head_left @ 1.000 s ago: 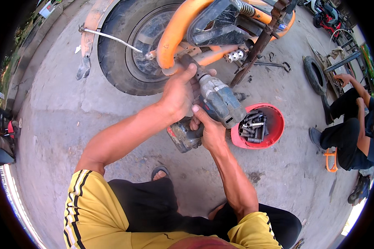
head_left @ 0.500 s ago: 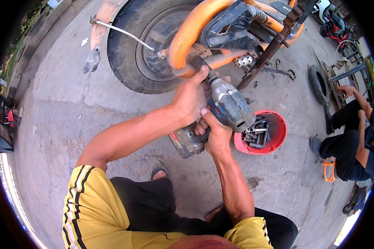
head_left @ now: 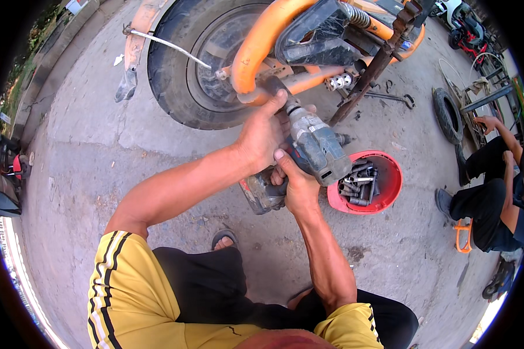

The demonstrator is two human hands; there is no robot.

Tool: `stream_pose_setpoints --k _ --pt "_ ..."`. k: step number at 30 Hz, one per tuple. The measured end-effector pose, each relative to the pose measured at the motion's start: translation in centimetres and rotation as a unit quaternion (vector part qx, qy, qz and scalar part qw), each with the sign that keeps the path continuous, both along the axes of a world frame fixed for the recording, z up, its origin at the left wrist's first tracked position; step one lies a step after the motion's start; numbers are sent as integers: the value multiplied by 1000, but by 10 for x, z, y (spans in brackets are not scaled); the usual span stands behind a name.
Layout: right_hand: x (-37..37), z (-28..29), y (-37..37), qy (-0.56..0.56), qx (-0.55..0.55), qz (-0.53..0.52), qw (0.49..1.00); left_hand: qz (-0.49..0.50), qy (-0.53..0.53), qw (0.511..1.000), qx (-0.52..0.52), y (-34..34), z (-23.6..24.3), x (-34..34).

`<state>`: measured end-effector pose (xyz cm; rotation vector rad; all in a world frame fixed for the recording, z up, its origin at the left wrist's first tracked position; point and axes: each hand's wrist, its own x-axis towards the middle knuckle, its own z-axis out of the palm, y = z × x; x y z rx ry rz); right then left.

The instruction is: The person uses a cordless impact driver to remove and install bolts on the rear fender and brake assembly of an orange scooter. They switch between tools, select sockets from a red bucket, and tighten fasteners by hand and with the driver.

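Head view, tool: you are holding a grey cordless impact wrench in both hands, its nose pointing up toward the orange frame of the vehicle, so the driving end is lining up with a fastener near the wheel hub; the exact fastener is hidden behind your fingers.
Head view, left hand: your left hand is wrapping closed over the front of the wrench, close to the nose, which is steadying the tip against the frame.
Head view, right hand: your right hand is gripping the handle from below, closed around it just above the battery pack, where a finger can reach the trigger.
Head view, wheel: the black tyre is lying just beyond your hands, with the frame tube curving over it.
Head view, sockets: a red bowl of metal sockets is sitting on the concrete floor just right of the wrench, within easy reach.
Head view, bystander: another person is crouching at the right edge, near a loose tyre, well apart from your work.
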<state>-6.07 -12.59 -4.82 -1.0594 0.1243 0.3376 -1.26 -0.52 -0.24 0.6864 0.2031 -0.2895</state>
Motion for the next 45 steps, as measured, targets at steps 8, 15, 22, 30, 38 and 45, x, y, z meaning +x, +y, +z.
stream_pose_setpoints --k 8,15,22,30,38,45 --pt "5 -1 -10 35 80 31 996 -4 -5 1000 5 -1 -3 -1" --pt "9 -9 -22 -11 34 48 998 -37 -19 998 45 -2 -10 -4" --pt "2 -1 -22 30 119 67 990 -111 -11 992 66 8 -28 -13" --pt "-2 28 -22 51 24 43 997 -101 -34 987 121 10 -27 -26" --pt "1 12 -11 -21 -50 1 999 -46 -66 993 90 7 -11 -22" --pt "0 6 -13 -72 -80 13 994 2 -43 998 39 2 -7 4"
